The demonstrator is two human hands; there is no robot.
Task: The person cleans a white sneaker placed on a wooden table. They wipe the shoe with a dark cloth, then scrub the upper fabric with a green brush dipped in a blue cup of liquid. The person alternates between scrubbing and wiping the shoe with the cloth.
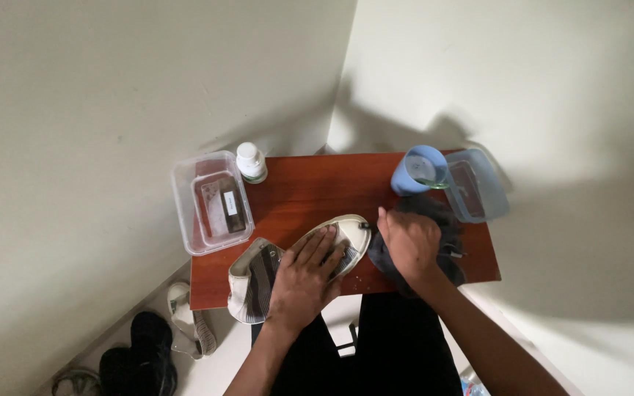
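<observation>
A white slip-on shoe (346, 233) with striped grey fabric lies on its side across the front of a small red-brown table (310, 187). My left hand (304, 275) lies flat on the shoe's middle, pressing it down. My right hand (409, 242) is closed at the shoe's toe end, gripping a small dark tool against it. Under and behind my right hand lies a crumpled dark grey cloth (442, 220).
A clear plastic box (210, 202) with a dark block in it stands at the table's left edge, a white bottle (250, 161) behind it. A blue cup (420, 170) and a blue-tinted container (478, 187) stand back right. Shoes (144, 352) lie on the floor, lower left.
</observation>
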